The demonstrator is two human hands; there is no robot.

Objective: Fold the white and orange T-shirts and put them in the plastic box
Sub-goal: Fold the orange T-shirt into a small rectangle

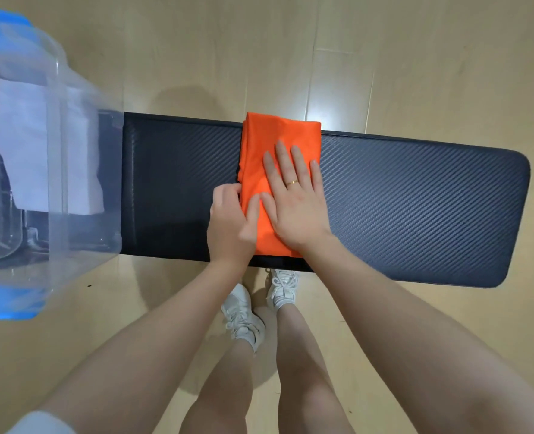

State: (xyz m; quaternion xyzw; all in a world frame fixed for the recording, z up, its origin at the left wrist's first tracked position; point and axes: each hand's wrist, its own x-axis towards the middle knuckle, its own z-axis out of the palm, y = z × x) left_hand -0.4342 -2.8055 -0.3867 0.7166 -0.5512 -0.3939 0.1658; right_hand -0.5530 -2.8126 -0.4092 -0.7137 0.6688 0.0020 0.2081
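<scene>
Both hands work the orange T-shirt [278,142]: my right hand [294,195] presses flat, my left hand [231,220] seemingly pinches its edge; lifting carelessly could spill the folds.

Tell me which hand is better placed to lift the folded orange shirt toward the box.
Probably left: the left hand already grips the orange shirt's box-side edge, nearer the plastic box; the right hand lies flat on top.
</scene>
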